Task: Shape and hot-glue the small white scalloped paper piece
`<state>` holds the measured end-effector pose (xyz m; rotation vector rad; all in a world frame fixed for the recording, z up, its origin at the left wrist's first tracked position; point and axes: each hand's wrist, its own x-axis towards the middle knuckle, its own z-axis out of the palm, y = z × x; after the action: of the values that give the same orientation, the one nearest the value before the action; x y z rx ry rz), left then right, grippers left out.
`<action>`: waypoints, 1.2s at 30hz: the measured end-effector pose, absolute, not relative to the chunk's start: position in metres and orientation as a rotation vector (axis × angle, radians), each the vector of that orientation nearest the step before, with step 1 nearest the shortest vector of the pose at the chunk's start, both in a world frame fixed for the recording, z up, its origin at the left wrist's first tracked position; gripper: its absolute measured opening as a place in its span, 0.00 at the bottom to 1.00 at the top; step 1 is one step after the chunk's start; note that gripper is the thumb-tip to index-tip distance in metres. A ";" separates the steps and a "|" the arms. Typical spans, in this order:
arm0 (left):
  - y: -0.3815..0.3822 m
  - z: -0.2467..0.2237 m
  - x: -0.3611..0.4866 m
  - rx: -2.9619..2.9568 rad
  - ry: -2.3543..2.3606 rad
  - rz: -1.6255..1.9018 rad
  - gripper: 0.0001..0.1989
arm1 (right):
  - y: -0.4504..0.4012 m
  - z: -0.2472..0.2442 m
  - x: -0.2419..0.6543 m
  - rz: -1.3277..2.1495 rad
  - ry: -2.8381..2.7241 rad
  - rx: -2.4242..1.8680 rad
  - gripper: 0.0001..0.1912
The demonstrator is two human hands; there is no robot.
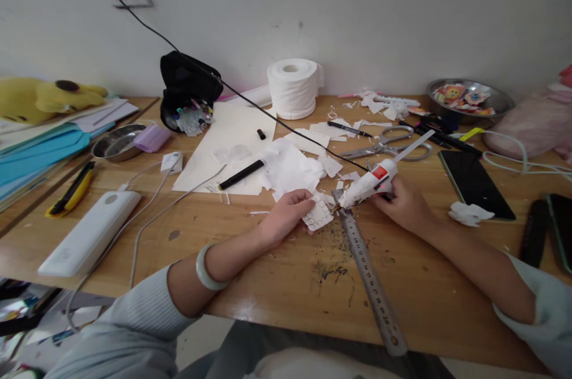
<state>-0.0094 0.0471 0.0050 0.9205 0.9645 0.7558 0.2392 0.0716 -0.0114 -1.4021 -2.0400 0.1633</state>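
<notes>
My left hand (292,212) pinches a small white card piece (319,214) with dark lines drawn on it. In my right hand (402,205) is a white hot glue gun (369,183) with a red label, its nozzle pointing down and left, close to the card's right edge. Whether the nozzle touches the card I cannot tell. A glue stick (415,145) sticks out of the gun's back. Under the nozzle, the top end of a metal ruler (369,275) lies on the wooden table (268,295).
Scissors (388,146), paper scraps (295,167) and a black marker (241,175) lie beyond my hands. A toilet paper roll (292,90) stands by the wall. The gun's black cord (250,102) crosses to the wall socket. Right lies a phone (476,184); left, a power bank (92,233).
</notes>
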 end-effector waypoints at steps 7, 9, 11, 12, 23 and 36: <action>0.048 0.003 -0.010 0.959 0.947 0.740 0.09 | 0.071 -0.012 0.238 0.166 -2.038 -1.411 0.06; 0.048 0.003 -0.010 0.952 0.952 0.741 0.09 | 0.071 -0.011 0.238 0.168 -2.039 -1.418 0.06; 0.048 0.004 -0.010 0.934 0.951 0.753 0.10 | 0.071 -0.011 0.239 0.172 -2.040 -1.424 0.06; 0.048 0.004 -0.010 0.927 0.950 0.758 0.10 | 0.071 -0.011 0.239 0.174 -2.040 -1.428 0.06; 0.048 0.003 -0.011 0.931 0.941 0.751 0.11 | 0.070 -0.010 0.239 0.189 -2.050 -1.476 0.06; 0.048 0.003 -0.011 0.928 0.946 0.766 0.10 | 0.070 -0.009 0.238 0.213 -2.043 -1.504 0.06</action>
<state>-0.0107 0.0481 0.0033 0.9281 0.9456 0.7662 0.2380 0.0696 -0.0088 -1.5040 -2.0433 0.2131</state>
